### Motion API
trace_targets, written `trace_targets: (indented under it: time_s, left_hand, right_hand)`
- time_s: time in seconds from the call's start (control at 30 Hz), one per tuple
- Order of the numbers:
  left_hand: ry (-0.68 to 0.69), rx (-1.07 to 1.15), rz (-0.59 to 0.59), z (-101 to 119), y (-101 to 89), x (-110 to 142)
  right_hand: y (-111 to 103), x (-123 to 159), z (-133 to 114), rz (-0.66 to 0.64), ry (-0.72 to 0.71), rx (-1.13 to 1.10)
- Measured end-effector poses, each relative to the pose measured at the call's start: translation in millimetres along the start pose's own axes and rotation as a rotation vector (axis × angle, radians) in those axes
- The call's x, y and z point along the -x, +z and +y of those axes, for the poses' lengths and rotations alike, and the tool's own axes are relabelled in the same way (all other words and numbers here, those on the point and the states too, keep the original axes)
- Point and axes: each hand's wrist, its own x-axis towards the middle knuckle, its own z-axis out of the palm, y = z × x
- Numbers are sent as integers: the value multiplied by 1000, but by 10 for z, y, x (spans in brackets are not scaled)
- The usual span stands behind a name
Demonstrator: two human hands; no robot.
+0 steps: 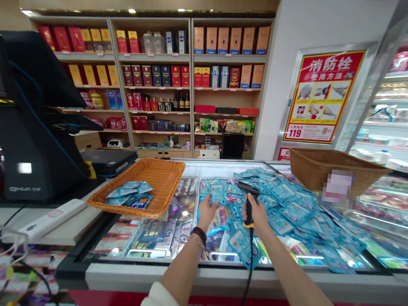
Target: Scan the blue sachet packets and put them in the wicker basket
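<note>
While right hand (257,215) grips barcode scanner (248,190), red poster (320,95) reads 消防栓, 119.

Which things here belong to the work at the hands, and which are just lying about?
At work: left hand on blue packets; right hand gripping a corded barcode scanner; orange wicker basket holding packets.

Just about: black checkout terminal; brown wicker basket; fire-hydrant poster; wooden wall shelves.

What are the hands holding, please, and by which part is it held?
The right hand grips a corded barcode scanner by its handle; the left hand lies on blue packets, hold unclear.
</note>
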Motion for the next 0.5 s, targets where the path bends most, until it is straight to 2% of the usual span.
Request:
trace_targets:
  time_s: [0.1,0.27,0.5]
  left_hand:
    - [-37,79,29,18,17,8]
    - [2,103,50,15,4,8]
    - [0,6,26,-50,-36,-36]
  right_hand:
    - [145,63,-14,-92,-41,52]
    - [308,201,-4,-272,-94,193]
    - [349,245,-21,-319,-144,266]
